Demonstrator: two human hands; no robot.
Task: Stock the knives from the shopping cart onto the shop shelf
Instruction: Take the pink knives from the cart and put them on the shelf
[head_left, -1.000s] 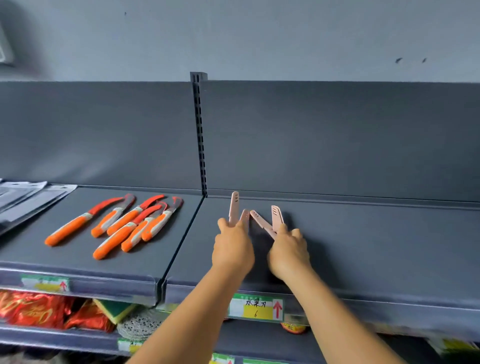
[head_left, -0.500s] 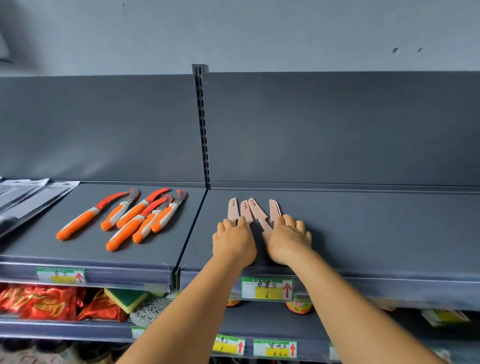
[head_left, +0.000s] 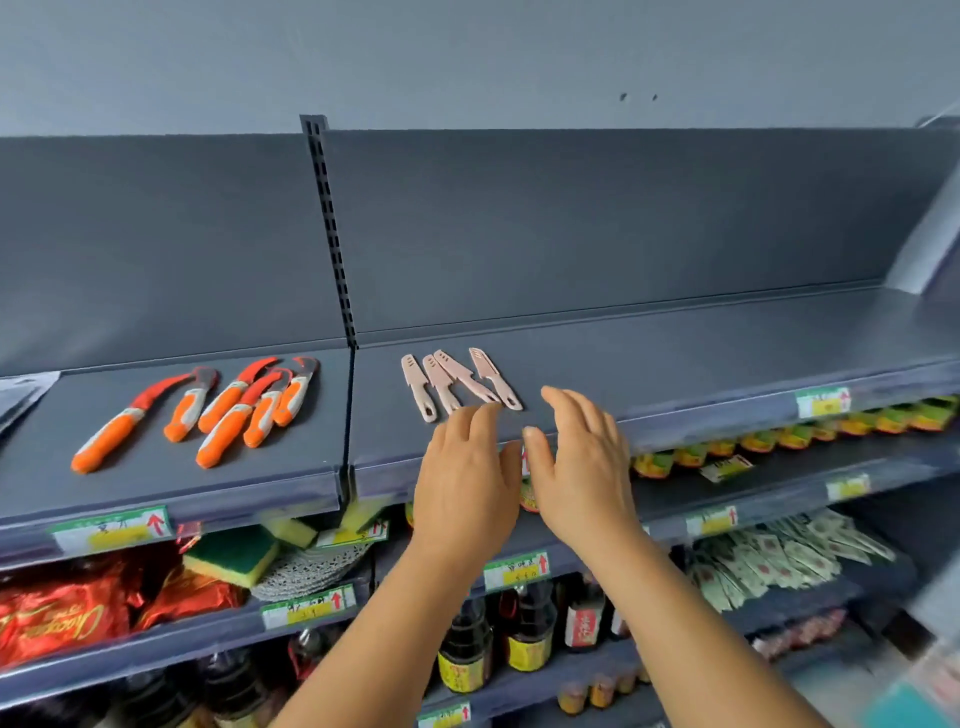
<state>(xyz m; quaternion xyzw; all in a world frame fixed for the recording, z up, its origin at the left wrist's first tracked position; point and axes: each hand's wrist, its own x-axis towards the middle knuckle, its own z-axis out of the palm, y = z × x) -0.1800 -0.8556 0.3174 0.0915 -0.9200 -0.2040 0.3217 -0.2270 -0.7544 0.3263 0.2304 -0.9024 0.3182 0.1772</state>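
Note:
Several small pink knives lie side by side on the right section of the dark grey top shelf, near its front edge. My left hand hovers just in front of them with fingers straight and holds nothing. My right hand is beside it, fingers spread and relaxed, also holding nothing. Neither hand touches the knives. Several orange-handled knives lie on the left shelf section. The shopping cart is out of view.
A slotted upright divides the two shelf sections. Below are sponges, red snack bags, dark sauce bottles and small packets. Price labels line the shelf fronts. The right part of the top shelf is bare.
Both hands let go of the pink knives, which now lie on the shelf, and drew back toward me. The camera tilted and turned right, showing more lower shelves.

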